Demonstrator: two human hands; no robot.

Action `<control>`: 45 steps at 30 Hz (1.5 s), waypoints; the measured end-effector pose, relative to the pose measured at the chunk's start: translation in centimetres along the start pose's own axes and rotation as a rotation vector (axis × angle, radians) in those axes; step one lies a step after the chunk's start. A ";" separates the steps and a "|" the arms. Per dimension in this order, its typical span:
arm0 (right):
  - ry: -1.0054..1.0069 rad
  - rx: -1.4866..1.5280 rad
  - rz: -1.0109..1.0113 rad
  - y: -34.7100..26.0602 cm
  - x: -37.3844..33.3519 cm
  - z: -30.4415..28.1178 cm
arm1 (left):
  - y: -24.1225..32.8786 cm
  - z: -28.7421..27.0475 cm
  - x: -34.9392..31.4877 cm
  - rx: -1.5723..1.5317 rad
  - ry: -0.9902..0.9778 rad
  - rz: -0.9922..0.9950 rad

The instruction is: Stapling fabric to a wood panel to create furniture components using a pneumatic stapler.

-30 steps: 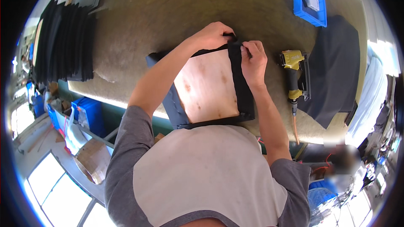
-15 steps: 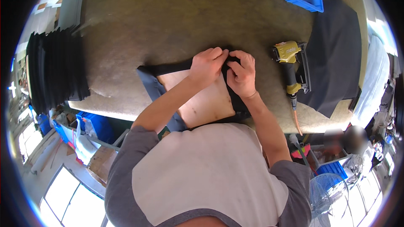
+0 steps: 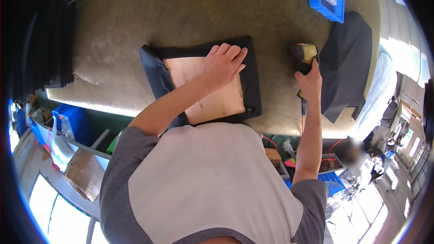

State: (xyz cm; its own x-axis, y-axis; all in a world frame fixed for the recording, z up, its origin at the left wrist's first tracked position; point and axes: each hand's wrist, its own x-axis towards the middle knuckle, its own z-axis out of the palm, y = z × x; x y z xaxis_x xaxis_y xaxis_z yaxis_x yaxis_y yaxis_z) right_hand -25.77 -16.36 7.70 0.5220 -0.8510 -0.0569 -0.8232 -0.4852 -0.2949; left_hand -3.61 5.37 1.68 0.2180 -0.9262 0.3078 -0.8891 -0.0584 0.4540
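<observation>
A pale wooden panel (image 3: 221,101) lies on the worktable in front of me, with black cover material (image 3: 252,79) folded over its edges. At the panel's far right corner, my left hand (image 3: 224,65) is closed on the folded edge of this material, fingertips pressed down on it. To the right, my right hand (image 3: 310,81) is wrapped round the handle of a gold and black air staple gun (image 3: 309,52). My fingers hide most of its grip, and an orange hose runs from its near end.
A blue bin (image 3: 326,11) with a white box in it stands at the far right. Beside the staple gun lies a dark sheet of material (image 3: 346,63). Stacked black pieces (image 3: 47,45) sit at the left of the brown table (image 3: 190,9). Blue crates (image 3: 74,122) are below the table edge.
My right hand has left the material's corner and moved right to take hold of the staple gun. My left hand stays at the corner. The whole view has shifted slightly.
</observation>
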 end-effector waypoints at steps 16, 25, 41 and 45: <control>-0.788 0.612 0.176 -11.1 -1.1 -2.3 | -0.2 -0.4 -1.3 -0.086 0.019 -0.002; -0.617 0.363 -0.054 -9.6 -0.9 -2.7 | -0.7 -3.9 -4.1 -0.101 0.290 -0.073; -0.561 0.053 -0.869 -30.0 -0.5 11.0 | -7.6 -9.2 -11.5 0.045 0.553 -0.905; -0.595 0.239 -0.881 -30.7 0.5 12.0 | -6.9 -7.9 -13.2 0.063 0.752 -0.706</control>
State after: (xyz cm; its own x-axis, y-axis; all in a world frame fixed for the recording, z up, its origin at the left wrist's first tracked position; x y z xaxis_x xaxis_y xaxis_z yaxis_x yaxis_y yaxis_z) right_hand 2.46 0.54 5.26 0.9848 0.0410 -0.1686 -0.0762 -0.7707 -0.6326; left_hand 2.85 20.92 1.06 0.8743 -0.2026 0.4411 -0.4758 -0.5378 0.6960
